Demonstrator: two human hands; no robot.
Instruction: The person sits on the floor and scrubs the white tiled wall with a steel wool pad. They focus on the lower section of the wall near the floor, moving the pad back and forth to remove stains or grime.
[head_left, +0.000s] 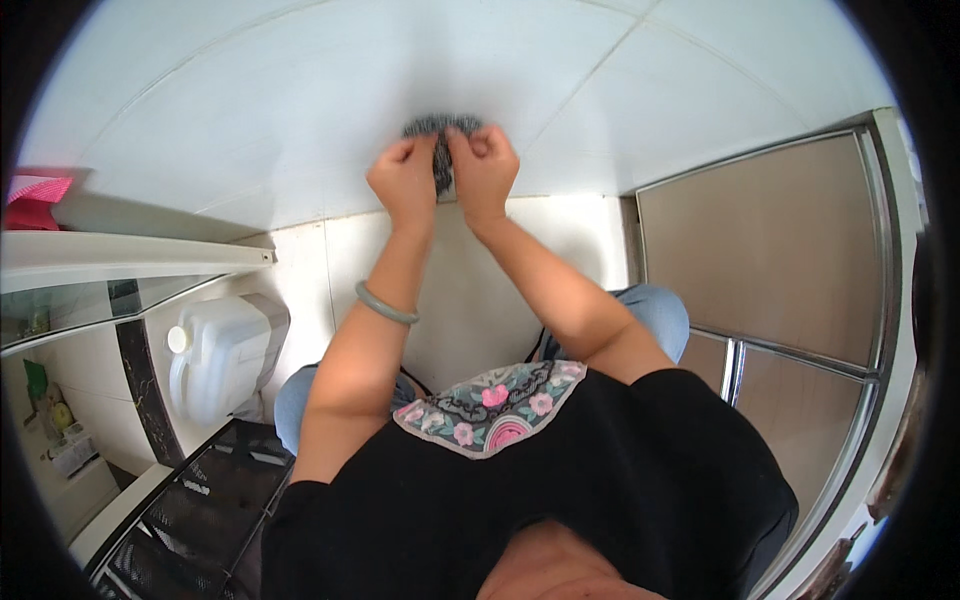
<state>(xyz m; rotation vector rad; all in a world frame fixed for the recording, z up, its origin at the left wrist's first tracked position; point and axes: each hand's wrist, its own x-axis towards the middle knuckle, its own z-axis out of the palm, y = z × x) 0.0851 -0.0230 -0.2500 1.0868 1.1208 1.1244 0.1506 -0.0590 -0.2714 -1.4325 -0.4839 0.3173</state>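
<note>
Between my two hands is a dark grey, speckled cloth (442, 124), held up in front of the pale tiled wall (300, 112). My left hand (405, 176) grips its left part with curled fingers, and a grey-green bangle (386, 304) circles that forearm. On the other side, my right hand (486, 169) pinches the cloth close to the left thumb. A narrow fold of the cloth hangs down between the wrists. The picture does not settle whether the cloth touches the wall.
To the left stands a translucent plastic jug (225, 356) with a white cap, beside a black mesh rack (202, 495). A glass-fronted white cabinet edge (135, 247) and a pink item (37, 199) are further left. Brown metal-framed cabinet doors (757, 247) flank the right.
</note>
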